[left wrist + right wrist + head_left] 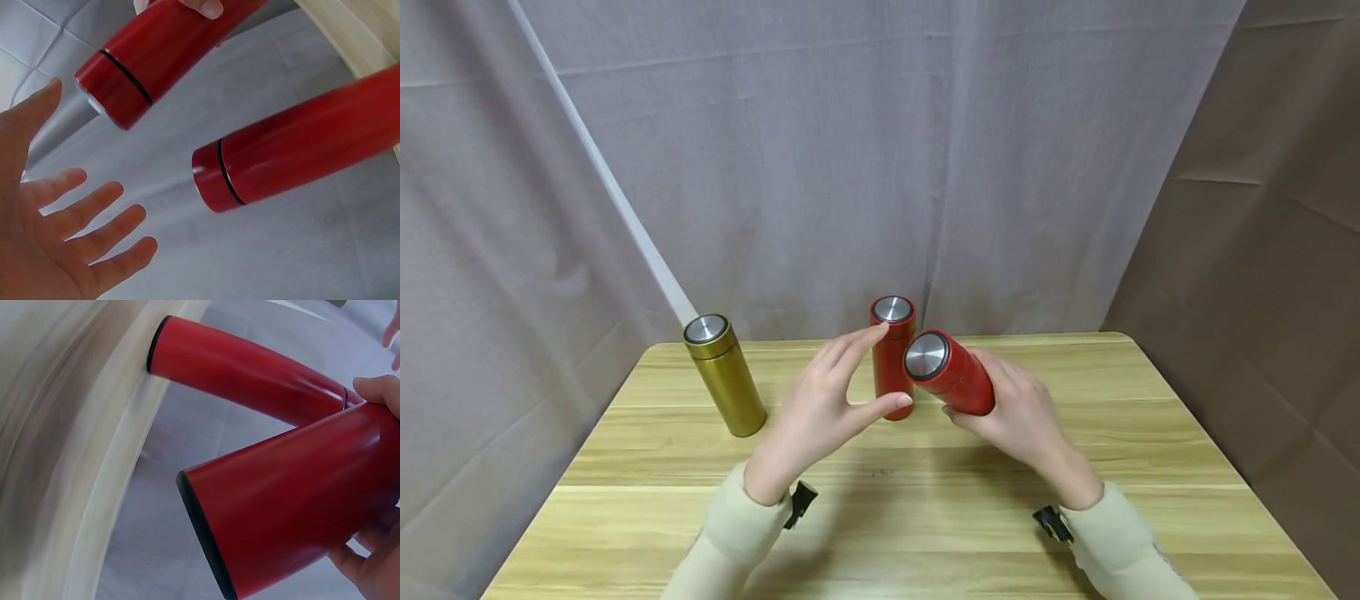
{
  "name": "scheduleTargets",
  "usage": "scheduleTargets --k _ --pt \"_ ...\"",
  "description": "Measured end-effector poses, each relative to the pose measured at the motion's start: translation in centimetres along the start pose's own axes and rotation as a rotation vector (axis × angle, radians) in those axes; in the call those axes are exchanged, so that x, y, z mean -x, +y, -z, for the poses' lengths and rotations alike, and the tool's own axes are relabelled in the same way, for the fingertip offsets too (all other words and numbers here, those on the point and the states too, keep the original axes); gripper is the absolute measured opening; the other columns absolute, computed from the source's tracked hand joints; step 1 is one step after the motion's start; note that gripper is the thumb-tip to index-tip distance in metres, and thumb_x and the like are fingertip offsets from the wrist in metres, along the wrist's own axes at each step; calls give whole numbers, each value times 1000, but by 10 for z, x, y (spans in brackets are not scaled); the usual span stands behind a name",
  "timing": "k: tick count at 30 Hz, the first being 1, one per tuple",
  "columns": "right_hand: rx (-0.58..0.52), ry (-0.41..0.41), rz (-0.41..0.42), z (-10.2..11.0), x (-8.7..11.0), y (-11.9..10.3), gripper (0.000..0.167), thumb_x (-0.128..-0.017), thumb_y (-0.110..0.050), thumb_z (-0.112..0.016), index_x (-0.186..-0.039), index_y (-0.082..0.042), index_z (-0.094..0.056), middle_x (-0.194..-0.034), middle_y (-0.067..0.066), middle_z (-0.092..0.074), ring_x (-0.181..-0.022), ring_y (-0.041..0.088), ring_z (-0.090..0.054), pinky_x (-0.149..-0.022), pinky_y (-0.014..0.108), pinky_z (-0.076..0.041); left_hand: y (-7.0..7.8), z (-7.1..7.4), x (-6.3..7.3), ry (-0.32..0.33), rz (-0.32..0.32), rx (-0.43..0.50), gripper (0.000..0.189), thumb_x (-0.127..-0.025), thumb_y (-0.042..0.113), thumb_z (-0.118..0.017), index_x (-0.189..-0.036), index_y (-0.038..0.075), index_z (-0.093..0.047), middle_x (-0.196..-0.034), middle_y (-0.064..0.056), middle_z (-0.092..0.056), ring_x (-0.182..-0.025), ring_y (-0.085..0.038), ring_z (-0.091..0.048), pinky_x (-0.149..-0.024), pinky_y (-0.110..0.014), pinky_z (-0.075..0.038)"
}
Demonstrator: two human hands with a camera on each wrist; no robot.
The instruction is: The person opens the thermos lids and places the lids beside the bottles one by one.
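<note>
My right hand (pixel 1021 408) grips a red thermos bottle (pixel 962 383) round its body, raised off the table and tilted so its silver-topped lid points left. In the right wrist view the black base of this held thermos (pixel 294 503) faces the table side. My left hand (pixel 816 404) is held up in front of a second red thermos (pixel 891 367), which stands upright on the table. Its fingers and thumb are spread and hold nothing. The left wrist view shows the left hand (pixel 56 234) apart from the lids of both red bottles.
A gold thermos (pixel 726 375) stands at the left of the wooden table (pixel 940 533). Grey curtains (pixel 820 167) hang behind and at the left, with a darker cloth (pixel 1262 275) on the right. Dark straps (pixel 801 503) sit at both wrists.
</note>
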State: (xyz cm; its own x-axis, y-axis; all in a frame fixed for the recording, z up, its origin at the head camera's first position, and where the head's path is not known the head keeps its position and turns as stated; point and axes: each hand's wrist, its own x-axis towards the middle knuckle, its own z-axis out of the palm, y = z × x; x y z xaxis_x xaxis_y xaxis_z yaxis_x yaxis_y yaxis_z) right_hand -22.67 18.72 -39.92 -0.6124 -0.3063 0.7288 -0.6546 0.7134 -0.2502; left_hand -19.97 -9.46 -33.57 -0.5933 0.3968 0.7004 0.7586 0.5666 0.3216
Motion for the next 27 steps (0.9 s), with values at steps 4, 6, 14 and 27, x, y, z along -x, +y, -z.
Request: scheduleTargets --k 4,6,14,27 --pt "-1 -12 25 -4 -1 -4 73 -67 -32 -88 -130 -9 -60 -117 7 -69 -97 25 -68 -75 47 -57 2 -3 -1 -12 -15 3 78 -84 49 -80 -150 22 -47 -143 -1 -55 -130 -18 -53 -102 -41 -49" --pt "-9 -21 33 -6 -2 -6 72 -68 -32 -88 -130 -9 -60 -115 8 -69 -96 25 -68 -76 46 -58 3 -4 0 -18 -20 0 78 -85 48 -79 -151 22 -47 -144 -1 -54 -130 -19 -53 -102 -41 -49" --pt "-9 -24 70 -14 0 -11 69 -66 -30 -87 -126 -8 -61 -108 6 -70 -91 23 -68 -74 44 -57 4 -8 1 -48 -51 -6 76 -87 47 -78 -151 21 -47 -143 -1 -55 -129 -18 -54 -102 -40 -49" --pt "-9 -43 73 -23 7 -18 73 -64 -32 -91 -126 -7 -60 -106 6 -70 -87 22 -68 -72 43 -58 4 -16 4 -129 -105 2 68 -93 44 -73 -151 21 -47 -148 -4 -51 -132 -21 -52 -101 -40 -50"
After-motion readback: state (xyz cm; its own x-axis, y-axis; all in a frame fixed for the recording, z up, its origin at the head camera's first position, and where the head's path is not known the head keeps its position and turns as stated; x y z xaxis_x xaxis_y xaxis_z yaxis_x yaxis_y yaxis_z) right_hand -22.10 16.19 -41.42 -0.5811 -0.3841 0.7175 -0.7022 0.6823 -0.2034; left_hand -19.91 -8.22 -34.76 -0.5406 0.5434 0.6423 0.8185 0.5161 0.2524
